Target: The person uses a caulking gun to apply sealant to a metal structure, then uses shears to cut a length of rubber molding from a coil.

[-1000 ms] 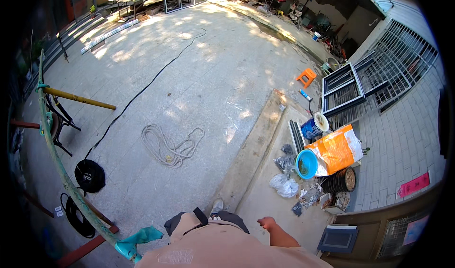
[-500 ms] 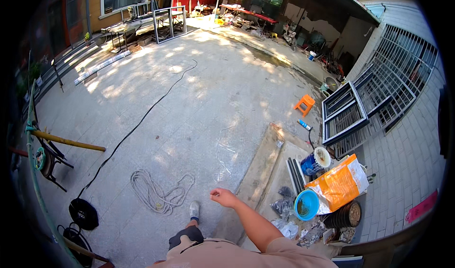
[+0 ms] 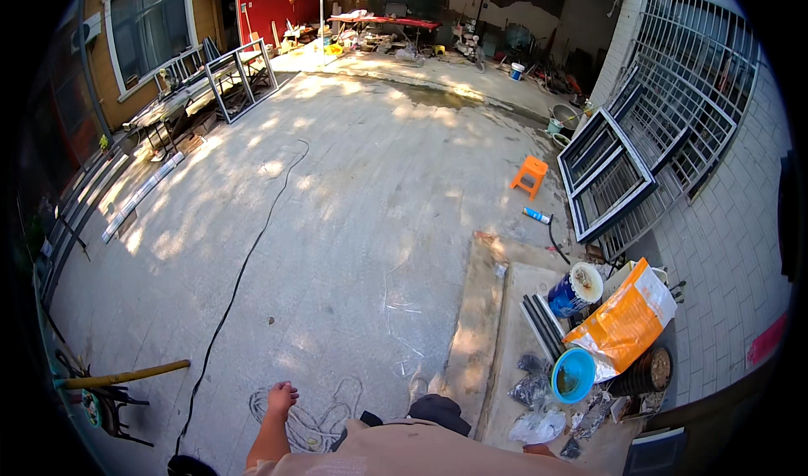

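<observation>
My left hand [image 3: 283, 398] hangs out in front of me at the lower left, its fingers loosely bent and nothing visible in them. Below and beside it in the picture, a loose coil of pale rope [image 3: 324, 421] lies on the ground. Only a small part of my right hand or forearm [image 3: 539, 450] shows beside my shirt at the lower edge; its fingers are hidden. It appears nearest a clear plastic bag [image 3: 539, 426] on the concrete strip. One shoe [image 3: 418, 385] shows under my dark shorts.
Right: blue basin [image 3: 574, 375], orange-and-white sack [image 3: 623, 318], paint bucket [image 3: 576, 290], dark metal bars [image 3: 544, 327], orange stool [image 3: 529, 177], window frames [image 3: 608, 175] against the wall. A black cable [image 3: 241, 278] crosses the paving on the left, near a yellow pole [image 3: 126, 376]. A cluttered workbench [image 3: 172, 106] stands far left.
My right arm has swung back from in front of me to the lower edge. My left hand has come forward into view. The view has shifted forward and turned left.
</observation>
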`<state>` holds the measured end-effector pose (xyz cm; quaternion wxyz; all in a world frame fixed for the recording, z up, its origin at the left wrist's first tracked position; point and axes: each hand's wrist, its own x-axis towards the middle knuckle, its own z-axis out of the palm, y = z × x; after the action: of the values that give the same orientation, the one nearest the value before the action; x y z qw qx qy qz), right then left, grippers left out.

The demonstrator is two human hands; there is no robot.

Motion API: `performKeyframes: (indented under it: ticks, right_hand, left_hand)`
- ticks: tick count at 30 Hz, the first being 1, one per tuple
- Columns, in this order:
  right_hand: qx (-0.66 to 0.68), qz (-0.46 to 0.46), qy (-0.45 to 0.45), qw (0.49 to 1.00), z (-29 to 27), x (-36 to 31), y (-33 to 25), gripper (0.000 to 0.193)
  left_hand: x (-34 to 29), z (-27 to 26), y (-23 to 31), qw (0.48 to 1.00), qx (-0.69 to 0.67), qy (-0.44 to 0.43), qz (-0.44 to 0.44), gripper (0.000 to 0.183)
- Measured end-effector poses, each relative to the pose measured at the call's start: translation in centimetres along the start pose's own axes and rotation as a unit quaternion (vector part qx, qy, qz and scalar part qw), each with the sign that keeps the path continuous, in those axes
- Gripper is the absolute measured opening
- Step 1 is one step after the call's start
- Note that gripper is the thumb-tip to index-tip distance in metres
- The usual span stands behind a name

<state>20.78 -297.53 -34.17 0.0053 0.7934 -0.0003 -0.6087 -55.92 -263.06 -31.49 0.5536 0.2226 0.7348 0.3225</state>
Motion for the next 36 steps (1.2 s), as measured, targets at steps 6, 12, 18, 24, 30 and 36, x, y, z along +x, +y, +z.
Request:
performKeyframes:
  ticks: [6,12,18,24,30,36]
  right_hand:
    - [-0.222,-0.098,-0.065,0.968,4.3,3.1,-17.1,0.044]
    - [-0.344,-0.361,0.104,0.861,1.2,4.0,-50.8,0.044]
    - [-0.121,-0.529,0.161,0.825,-0.5,-5.8,-80.4,0.035]
    - [-0.054,-0.529,0.067,0.844,0.2,-6.2,-91.2,0.038]
    - [-0.374,-0.240,-0.039,0.895,-8.1,9.0,-77.7,0.030]
    - [-0.038,-0.013,-0.036,0.999,-7.9,2.3,-81.3,0.034]
  left_hand:
    - [8.1,8.3,7.1,0.998,0.040,-0.041,-0.035,0.037]
    - [9.7,16.1,8.4,0.952,0.108,-0.194,-0.209,0.035]
    - [13.9,20.4,14.1,0.945,0.187,-0.162,-0.213,0.023]
    - [27.7,23.4,24.0,0.909,0.369,-0.154,-0.118,0.018]
    - [45.3,37.0,45.6,0.909,0.363,-0.207,0.005,0.024]
    - [55.3,47.6,66.5,0.981,0.134,-0.135,0.026,0.039]
